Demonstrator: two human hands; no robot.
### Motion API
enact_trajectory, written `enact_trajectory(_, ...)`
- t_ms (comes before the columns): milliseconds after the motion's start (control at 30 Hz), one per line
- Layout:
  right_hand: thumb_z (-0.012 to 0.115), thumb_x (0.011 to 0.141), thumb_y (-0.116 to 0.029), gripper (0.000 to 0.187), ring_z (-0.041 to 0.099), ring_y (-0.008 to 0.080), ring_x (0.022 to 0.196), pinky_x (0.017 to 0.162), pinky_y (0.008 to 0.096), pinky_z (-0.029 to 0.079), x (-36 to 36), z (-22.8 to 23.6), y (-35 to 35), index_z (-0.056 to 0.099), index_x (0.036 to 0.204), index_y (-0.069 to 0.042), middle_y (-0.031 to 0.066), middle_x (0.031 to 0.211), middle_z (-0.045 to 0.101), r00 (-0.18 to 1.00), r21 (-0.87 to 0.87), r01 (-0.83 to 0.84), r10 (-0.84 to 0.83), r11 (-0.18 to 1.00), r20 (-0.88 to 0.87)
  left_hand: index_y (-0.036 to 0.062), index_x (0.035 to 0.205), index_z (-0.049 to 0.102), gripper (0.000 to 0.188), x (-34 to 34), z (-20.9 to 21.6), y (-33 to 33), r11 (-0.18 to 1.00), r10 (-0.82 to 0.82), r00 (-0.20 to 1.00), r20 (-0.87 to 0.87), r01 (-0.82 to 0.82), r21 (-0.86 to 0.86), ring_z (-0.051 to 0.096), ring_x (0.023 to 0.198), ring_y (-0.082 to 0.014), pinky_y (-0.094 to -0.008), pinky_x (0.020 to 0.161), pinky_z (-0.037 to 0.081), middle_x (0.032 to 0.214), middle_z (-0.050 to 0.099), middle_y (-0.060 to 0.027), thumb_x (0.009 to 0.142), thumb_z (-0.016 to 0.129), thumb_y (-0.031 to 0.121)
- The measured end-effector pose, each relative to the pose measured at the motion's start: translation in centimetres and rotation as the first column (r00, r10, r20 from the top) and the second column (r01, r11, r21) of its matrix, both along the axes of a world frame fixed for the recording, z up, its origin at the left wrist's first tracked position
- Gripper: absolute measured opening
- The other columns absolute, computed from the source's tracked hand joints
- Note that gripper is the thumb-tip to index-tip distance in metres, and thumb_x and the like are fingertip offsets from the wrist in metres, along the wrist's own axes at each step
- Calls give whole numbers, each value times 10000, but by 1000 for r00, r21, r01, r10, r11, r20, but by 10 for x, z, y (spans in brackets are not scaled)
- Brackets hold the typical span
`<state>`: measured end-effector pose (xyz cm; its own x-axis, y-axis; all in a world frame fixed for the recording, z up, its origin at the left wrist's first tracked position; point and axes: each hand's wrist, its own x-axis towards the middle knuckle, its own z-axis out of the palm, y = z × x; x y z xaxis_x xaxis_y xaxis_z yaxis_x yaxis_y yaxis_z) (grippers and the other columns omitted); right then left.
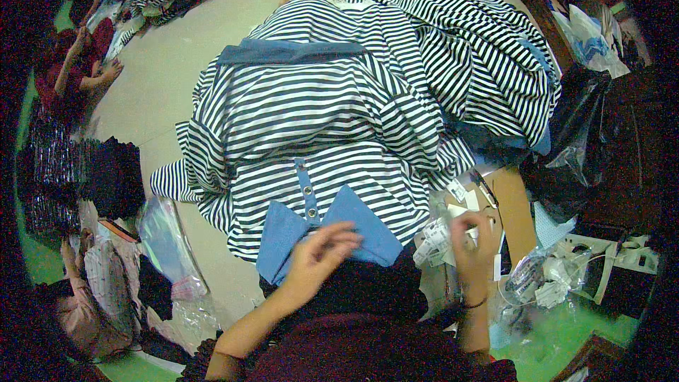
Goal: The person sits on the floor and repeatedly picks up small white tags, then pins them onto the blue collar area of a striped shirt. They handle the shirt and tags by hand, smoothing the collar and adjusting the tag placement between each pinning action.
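A black-and-white striped shirt point(297, 106) lies before me with its blue collar point(364, 230) toward me and a blue buttoned placket point(306, 191) running up from it. Over the collar is my left hand point(322, 251), its fingers loosely bent and apart, holding nothing I can see. My right hand point(472, 244) is raised to the right of the shirt, above a pile of white printed tags point(435, 242). Its fingers are smeared by motion, so whether a tag is between them cannot be told.
More striped shirts point(481, 56) are heaped at the far right. Beside my right hand lie a cardboard piece point(513, 205) and clear plastic with tags point(552, 279). Black plastic point(576, 134) bulges on the right. Co-workers point(78, 71) sit at left near dark folded garments point(113, 177).
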<state>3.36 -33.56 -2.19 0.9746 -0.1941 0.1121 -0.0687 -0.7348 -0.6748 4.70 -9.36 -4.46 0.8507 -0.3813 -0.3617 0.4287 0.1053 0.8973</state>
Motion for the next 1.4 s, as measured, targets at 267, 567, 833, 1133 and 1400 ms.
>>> enact_trajectory(267, 633, 664, -155, 277, 531, 280, 786, 694, 349, 415, -8, -9, 28, 542, 909, -62, 106, 820, 560, 834, 163, -487, 513, 858, -205, -16, 1229, 363, 399, -6, -3, -15, 957, 137, 911, -390, -223, -185, 505, 1032, -204, -285, 874, 410, 1151, 490, -166, 901, 387, 209)
enact_trajectory(567, 599, 680, -148, 146, 575, 337, 697, 601, 403, 456, -156, -107, -166, 580, 769, -34, 164, 701, 588, 724, -627, -71, -392, 776, -567, -13, 1174, 402, 385, 8, -11, 9, 944, 320, 918, -236, -330, -4, 560, 817, -123, -244, 755, 467, 927, 579, -113, 813, 524, 44)
enact_trajectory(833, 636, 658, -105, 251, 576, 330, 753, 647, 402, 455, -164, -134, -158, 561, 887, -37, 155, 800, 602, 681, -648, 115, -534, 753, -501, -1, 924, 572, 131, 16, 2, 21, 875, 346, 926, 150, -377, 304, 561, 819, -106, -251, 744, 460, 905, 600, -70, 805, 548, 49)
enact_trajectory(1133, 681, 623, -127, 202, 572, 335, 733, 636, 394, 458, -160, -140, -163, 581, 768, -27, 160, 763, 595, 669, -558, 209, -534, 803, -517, 60, 1089, 507, 372, 31, -14, 31, 392, -645, 652, 399, -167, 905, 404, 1107, -320, -475, 937, 282, 1182, 455, -142, 726, 560, 118)
enact_trajectory(1400, 638, 654, -163, 167, 567, 336, 675, 591, 380, 444, -176, -159, -203, 568, 706, -21, 175, 684, 580, 647, -572, 141, -512, 808, -565, 71, 1104, 504, 382, 22, -18, 39, 542, -437, 699, 566, -297, 786, 412, 1100, -321, -429, 923, 306, 1162, 469, -149, 724, 542, 68)
